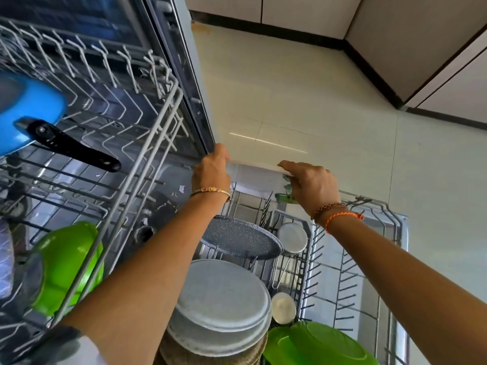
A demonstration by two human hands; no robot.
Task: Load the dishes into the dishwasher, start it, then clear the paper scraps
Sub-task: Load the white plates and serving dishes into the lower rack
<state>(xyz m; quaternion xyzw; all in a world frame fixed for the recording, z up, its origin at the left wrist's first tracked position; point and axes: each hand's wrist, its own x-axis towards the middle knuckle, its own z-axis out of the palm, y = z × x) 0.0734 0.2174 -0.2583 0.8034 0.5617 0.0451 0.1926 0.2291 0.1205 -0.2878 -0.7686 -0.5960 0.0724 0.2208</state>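
Note:
I hold a white plate with a green leaf print (253, 177) on edge at the far end of the dishwasher's lower rack (369, 259). My left hand (212, 171) grips its left rim and my right hand (311, 184) grips its right rim. In the lower rack stand a dark speckled flat pan (241, 238), a large steel plate (221, 301), a small steel lid (292, 237), a steel cup (283, 306) and a green plastic piece (316, 346). The upper rack (147, 154), pulled out at left, carries a blue pan with a black handle (29, 109) and a green bowl (66, 267).
The dishwasher tub (174, 75) stands open at the upper left. Pale floor tiles (316, 101) spread beyond the rack, bordered by cabinet fronts with a dark plinth (369, 64). The right half of the lower rack shows bare tines (347, 291).

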